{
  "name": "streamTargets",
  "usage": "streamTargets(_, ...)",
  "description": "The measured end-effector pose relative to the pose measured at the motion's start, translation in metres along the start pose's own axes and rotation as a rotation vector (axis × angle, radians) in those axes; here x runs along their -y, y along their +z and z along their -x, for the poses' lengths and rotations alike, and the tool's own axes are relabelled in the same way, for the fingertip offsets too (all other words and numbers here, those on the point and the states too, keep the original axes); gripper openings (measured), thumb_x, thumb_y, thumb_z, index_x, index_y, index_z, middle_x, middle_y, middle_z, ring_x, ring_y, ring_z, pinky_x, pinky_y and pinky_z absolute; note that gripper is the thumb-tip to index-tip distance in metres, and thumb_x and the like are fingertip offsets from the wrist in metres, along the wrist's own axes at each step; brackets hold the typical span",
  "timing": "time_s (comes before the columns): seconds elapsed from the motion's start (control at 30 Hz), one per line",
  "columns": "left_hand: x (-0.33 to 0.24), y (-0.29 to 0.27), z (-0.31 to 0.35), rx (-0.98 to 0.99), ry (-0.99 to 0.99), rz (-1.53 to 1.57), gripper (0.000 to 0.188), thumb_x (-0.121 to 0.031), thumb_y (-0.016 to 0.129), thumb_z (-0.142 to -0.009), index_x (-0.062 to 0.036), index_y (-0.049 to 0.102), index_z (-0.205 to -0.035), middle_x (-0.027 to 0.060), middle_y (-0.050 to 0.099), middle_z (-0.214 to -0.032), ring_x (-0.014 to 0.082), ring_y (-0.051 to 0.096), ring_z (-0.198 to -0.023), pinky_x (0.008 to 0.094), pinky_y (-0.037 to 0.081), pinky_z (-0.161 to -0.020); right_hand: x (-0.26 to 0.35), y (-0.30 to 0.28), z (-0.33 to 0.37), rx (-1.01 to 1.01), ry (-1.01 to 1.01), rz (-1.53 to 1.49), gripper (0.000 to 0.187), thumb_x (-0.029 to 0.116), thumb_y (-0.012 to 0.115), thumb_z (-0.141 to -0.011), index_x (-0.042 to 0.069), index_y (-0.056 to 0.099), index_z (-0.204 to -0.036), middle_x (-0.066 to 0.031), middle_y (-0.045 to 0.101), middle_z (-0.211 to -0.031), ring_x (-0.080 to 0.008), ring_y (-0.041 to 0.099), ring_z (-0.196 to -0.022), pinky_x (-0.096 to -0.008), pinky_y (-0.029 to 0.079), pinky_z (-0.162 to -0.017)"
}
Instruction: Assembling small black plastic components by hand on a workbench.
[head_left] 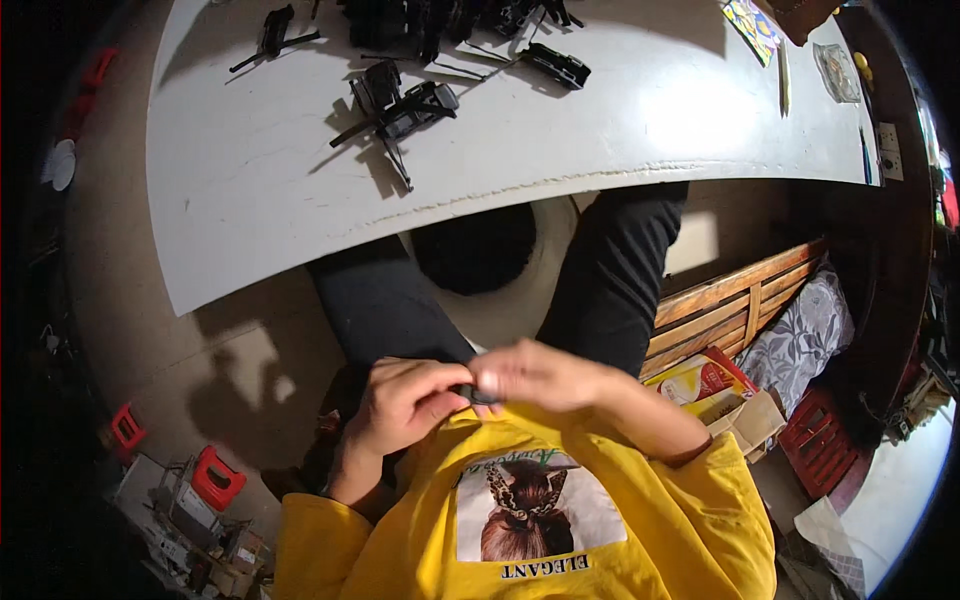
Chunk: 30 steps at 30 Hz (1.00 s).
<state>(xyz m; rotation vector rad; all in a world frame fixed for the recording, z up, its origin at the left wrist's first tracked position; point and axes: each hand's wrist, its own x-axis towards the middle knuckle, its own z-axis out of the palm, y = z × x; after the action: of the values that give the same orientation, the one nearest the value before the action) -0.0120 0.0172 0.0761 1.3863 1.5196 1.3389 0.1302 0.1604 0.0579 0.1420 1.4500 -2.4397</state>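
A small black part (pixel 480 396) is pinched between my hands, close to the front of my yellow shirt and above my lap. My left hand (pixel 408 402) is closed on it, thumb and forefinger on its left end. From the right, my right hand (pixel 538 378) reaches over it with bent fingers that are smeared by motion. Most of the part is covered by fingers, so its exact kind is hidden. On the white table ahead lies a black plastic piece with thin arms (pixel 405 110), apart from both hands.
A pile of similar black pieces (pixel 430 22) covers the table's far side. The white table's (pixel 560 150) front edge crosses over my knees. Below it is a pale round bin (pixel 545 255). To the right are a wooden slatted bench (pixel 700 300) and a yellow-red box (pixel 705 385); red stools (pixel 215 478) stand left.
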Motion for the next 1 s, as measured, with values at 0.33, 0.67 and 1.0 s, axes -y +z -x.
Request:
streamTargets(0.33,0.039,-0.015,-0.001,-0.299,-0.471,0.469,0.024,-0.019,0.056,-0.084,0.0015,0.054,-0.074,0.0095,0.052,-0.069,0.0131,0.049,-0.058,0.0234,0.04,-0.054,-0.177,-0.151,-0.11,-0.788,-0.098,0.973,0.03,0.025,0.047,-0.087,0.006,0.059,-0.106,-0.0142,0.063,-0.099,-0.0333,0.058,-0.092,-0.0397,0.046,-0.079)
streamTargets(0.67,0.05,-0.014,0.0,-0.236,-0.641,1.197,0.033,-0.031,0.05,-0.089,-0.0017,0.053,-0.074,0.0078,0.047,-0.077,0.0156,0.047,-0.058,0.026,0.04,-0.049,-0.147,-0.157,-0.045,-0.722,-0.088,0.862,0.03,0.026,0.047,-0.087,0.006,0.059,-0.106,-0.0136,0.063,-0.099,-0.0319,0.058,-0.093,-0.0384,0.046,-0.08)
streamTargets(1.0,0.041,-0.01,-0.02,-0.331,-0.562,1.156,0.035,-0.031,0.05,-0.09,-0.0087,0.038,-0.066,0.0031,0.042,-0.065,0.0107,0.039,-0.048,0.0234,0.035,-0.044,-0.125,-0.146,-0.075,-0.637,-0.141,0.905,0.029,0.026,0.048,-0.088,0.006,0.06,-0.105,-0.013,0.063,-0.1,-0.0305,0.058,-0.093,-0.0372,0.045,-0.081)
